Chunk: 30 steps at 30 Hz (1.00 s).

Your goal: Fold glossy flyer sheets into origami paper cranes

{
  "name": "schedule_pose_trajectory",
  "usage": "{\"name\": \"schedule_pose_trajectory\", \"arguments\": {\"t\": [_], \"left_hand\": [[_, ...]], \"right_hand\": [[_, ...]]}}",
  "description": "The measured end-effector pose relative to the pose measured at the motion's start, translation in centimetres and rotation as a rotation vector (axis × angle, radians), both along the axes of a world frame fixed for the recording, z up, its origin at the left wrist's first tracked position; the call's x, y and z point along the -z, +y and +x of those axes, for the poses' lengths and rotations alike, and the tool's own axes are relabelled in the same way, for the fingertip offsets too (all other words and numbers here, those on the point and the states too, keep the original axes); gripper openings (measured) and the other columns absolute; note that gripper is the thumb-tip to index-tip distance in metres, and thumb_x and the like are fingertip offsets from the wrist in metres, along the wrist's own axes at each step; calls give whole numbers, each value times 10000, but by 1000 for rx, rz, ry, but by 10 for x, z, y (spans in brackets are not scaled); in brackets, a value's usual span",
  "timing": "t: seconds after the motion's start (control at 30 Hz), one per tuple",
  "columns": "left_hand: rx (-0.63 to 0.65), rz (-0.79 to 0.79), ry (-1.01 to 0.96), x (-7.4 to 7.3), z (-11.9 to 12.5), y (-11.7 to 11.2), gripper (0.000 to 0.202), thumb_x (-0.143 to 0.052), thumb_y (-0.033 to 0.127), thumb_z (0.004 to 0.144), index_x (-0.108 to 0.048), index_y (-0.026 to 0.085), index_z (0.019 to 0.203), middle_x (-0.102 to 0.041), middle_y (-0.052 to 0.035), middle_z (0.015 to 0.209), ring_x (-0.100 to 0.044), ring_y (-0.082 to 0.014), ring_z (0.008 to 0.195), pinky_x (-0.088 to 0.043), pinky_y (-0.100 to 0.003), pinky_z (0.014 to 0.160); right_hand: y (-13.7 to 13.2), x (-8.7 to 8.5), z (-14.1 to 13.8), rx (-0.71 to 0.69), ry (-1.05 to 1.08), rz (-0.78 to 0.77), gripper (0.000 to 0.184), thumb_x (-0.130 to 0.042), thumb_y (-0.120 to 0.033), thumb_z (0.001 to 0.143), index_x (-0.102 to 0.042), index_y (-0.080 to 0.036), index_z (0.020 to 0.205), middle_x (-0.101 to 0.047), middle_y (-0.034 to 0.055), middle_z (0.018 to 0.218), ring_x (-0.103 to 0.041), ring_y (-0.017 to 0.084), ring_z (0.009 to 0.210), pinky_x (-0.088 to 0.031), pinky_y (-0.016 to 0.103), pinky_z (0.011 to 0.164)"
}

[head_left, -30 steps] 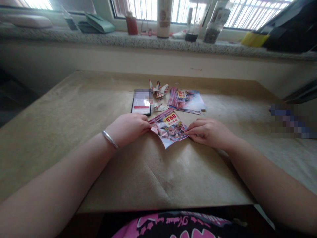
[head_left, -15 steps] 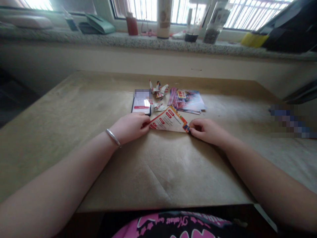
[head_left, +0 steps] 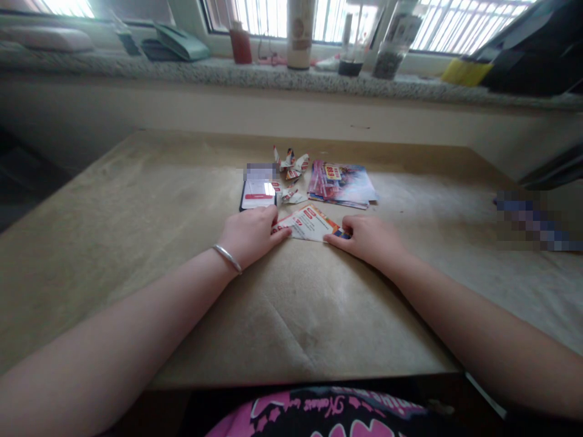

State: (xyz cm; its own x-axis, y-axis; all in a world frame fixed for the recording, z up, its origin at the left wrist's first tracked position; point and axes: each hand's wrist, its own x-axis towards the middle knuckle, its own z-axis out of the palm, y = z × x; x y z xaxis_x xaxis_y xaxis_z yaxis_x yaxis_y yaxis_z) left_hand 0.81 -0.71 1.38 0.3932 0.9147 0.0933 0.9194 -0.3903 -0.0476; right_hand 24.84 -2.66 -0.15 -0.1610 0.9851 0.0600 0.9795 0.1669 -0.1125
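Observation:
A printed sheet of paper [head_left: 310, 223], folded into a triangle with its point away from me, is held at both lower corners. My left hand [head_left: 255, 233], with a silver bangle on the wrist, is closed on the left corner, thumb lying on top. At the right corner my right hand [head_left: 364, 237] pinches the paper, its thumb along the near edge and its other fingers curled. Just beyond my left hand lies a phone [head_left: 259, 195] with a lit screen. Folded paper shapes [head_left: 293, 165] stand behind the triangle.
A stack of colourful leaflets [head_left: 342, 184] lies behind my right hand. The table [head_left: 291, 315] has a pale cover with a crease near the front. Along the window sill [head_left: 218, 71] stand bottles, a red container [head_left: 240, 44] and a yellow object [head_left: 467, 71].
Both hands have moved inward along the paper, and their thumbs now lie over its corners. The triangle looks lower and flatter than before.

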Motion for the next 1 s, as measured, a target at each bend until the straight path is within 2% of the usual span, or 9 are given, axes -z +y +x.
{"name": "schedule_pose_trajectory", "arguments": {"t": [0.27,0.37,0.5,0.63,0.77,0.87,1.0], "left_hand": [[4,-129,-72,-5,-11,5,348,-497,539,879,-567,201,929,-685,-51,933,-614,-181,757,-367,-237,560],[99,-204,-100,-6,-18,10,277,-489,452,907,-582,205,992,-675,-39,953,-600,-162,753,-389,-236,598],[106,-299,-121,-8,-25,15,246,-487,353,901,-602,226,1077,-665,-36,966,-597,-167,781,-413,-245,648],[109,-317,-138,-7,-26,17,254,-463,300,895,-611,237,1092,-655,-41,999,-596,-179,822,-429,-260,697],[164,-341,-173,-7,-30,19,283,-444,258,882,-617,236,1105,-640,-41,981,-587,-171,839,-442,-258,732],[199,-339,-167,-7,-32,20,306,-438,232,862,-621,231,1106,-629,-42,950,-582,-164,816,-449,-257,727],[227,-269,-149,-7,-31,17,317,-441,261,860,-610,222,1126,-622,-49,1010,-593,-166,851,-461,-270,766]], "right_hand": [[2,-5,9,19,116,-150,410,-574,-618,755,-555,-221,653,-633,29,688,-506,156,588,-279,266,483],[5,-2,16,-1,184,-200,362,-612,-563,744,-550,-219,653,-619,12,677,-496,143,579,-297,262,491],[8,5,27,-7,265,-268,322,-635,-524,739,-560,-218,672,-602,0,653,-483,131,566,-302,257,485],[6,3,31,-7,269,-277,294,-633,-498,747,-580,-216,682,-614,6,664,-503,136,581,-312,263,495],[3,-1,34,-13,308,-297,243,-633,-447,749,-596,-215,688,-618,6,671,-511,138,592,-343,263,513],[4,2,37,-31,380,-310,240,-637,-432,734,-588,-205,672,-591,2,644,-495,131,581,-351,259,510],[5,8,41,-109,504,-246,238,-641,-427,720,-577,-199,688,-533,-20,607,-449,112,543,-332,245,486]]}}
